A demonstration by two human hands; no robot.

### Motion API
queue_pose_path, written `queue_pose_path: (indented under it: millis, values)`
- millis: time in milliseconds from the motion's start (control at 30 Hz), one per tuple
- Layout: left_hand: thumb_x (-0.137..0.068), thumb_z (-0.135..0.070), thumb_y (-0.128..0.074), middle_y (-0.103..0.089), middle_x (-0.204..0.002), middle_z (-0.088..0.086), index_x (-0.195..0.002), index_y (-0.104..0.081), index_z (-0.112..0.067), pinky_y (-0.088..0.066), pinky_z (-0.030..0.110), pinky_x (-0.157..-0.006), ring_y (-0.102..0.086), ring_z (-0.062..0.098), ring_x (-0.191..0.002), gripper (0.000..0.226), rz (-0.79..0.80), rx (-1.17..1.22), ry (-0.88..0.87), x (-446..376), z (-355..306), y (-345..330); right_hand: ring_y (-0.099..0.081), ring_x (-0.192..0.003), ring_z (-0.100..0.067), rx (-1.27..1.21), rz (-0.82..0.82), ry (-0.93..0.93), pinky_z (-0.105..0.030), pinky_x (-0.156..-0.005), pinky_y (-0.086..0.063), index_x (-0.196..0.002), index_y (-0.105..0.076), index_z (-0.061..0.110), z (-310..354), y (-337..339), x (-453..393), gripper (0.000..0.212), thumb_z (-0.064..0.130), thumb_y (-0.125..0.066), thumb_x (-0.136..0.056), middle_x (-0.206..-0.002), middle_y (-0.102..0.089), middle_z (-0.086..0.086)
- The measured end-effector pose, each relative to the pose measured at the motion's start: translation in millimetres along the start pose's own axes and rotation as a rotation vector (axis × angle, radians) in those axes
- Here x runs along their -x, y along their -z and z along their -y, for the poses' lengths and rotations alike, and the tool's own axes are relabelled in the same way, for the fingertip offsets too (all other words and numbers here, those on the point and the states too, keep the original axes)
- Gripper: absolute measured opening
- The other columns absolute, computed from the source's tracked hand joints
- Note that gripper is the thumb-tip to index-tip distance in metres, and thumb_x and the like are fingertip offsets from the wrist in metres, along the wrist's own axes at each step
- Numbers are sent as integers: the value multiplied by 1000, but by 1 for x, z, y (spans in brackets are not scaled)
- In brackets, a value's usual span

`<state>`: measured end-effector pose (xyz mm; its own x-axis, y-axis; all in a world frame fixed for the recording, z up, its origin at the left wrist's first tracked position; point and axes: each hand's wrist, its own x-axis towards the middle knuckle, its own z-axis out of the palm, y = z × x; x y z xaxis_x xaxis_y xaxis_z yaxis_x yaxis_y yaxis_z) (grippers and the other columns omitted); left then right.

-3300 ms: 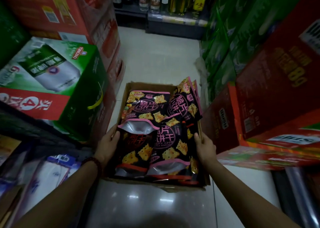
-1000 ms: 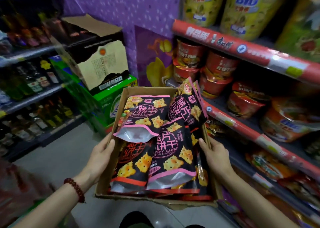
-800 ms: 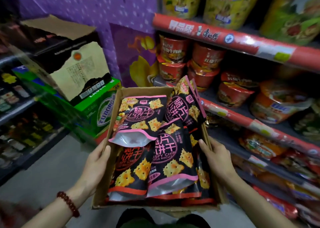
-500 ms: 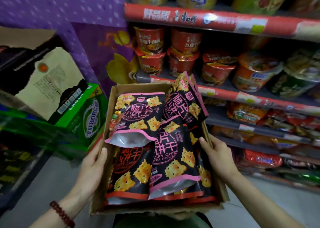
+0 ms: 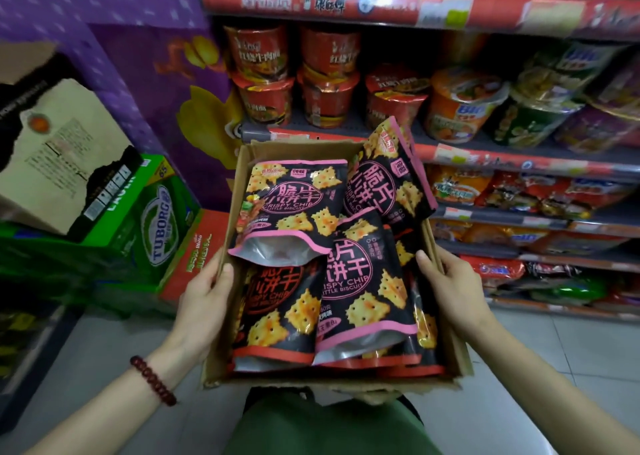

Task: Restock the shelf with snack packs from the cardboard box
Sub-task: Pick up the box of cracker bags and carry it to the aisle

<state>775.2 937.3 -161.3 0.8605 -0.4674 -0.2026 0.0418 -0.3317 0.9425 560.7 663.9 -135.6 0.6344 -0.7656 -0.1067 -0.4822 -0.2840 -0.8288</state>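
An open cardboard box is held in front of me at waist height. It is filled with several black snack packs printed with pink trim and yellow crackers; one pack sticks up at the far right corner. My left hand grips the box's left wall, thumb over the rim. My right hand grips the right wall the same way. The shelf with red price strips stands just beyond the box.
Red and orange noodle cups fill the shelf row behind the box; noodle bags lie on lower rows. A green Tuborg case with a torn carton on it sits at left. Grey tiled floor lies below.
I have turned from the aisle's stacked cases to face the shelf, carrying the box. Both hands keep the same grip, and the packs have not shifted.
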Motion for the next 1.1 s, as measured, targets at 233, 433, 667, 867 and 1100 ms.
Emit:
queue_pose_path:
  millis: [233, 433, 667, 867, 1100]
  values:
    - [-99, -37, -42, -56, -136, -15, -137, -46, -38, -37, 46, -111, -48, 9, -129, 39, 76, -46, -39, 21, -22, -40, -58, -65, -17, 3, -49, -54, -31, -60, -41, -76, -59, 27, -23, 41, 27, 24, 37, -49, -96, -68, -65, -1]
    - [-102, -26, -39, -53, -138, -13, -140, -46, -29, -35, 34, -111, -45, 2, -129, 39, 168, -40, -55, 34, -42, -81, -67, -83, -25, -21, -113, -125, -44, -80, -52, -95, -66, 18, -53, 74, 47, 27, 39, -49, -96, -82, -72, -3]
    - [-103, -26, -37, -59, -129, -20, -137, -47, -40, -43, 33, -105, -52, -2, -122, 38, 328, -61, -89, 37, -53, -133, -61, -80, -12, -97, -226, -214, -25, -74, -48, -95, -65, 21, -79, 109, 76, 19, 33, -50, -97, -84, -68, 4]
    - [-102, -30, -39, -58, -133, -15, -138, -46, -37, -40, 39, -109, -51, 6, -125, 38, 438, -123, -123, 23, -62, -177, -67, -83, -24, -82, -374, -343, -46, -77, -53, -90, -66, 23, -103, 132, 99, 25, 41, -50, -95, -84, -71, 1]
    - [-102, -28, -37, -57, -131, -22, -138, -46, -38, -43, 20, -101, -51, -8, -118, 38, 666, -156, -182, 4, -81, -237, -69, -86, -19, -181, -554, -492, -41, -81, -53, -92, -67, 30, -123, 150, 122, 21, 44, -52, -93, -87, -72, 6]
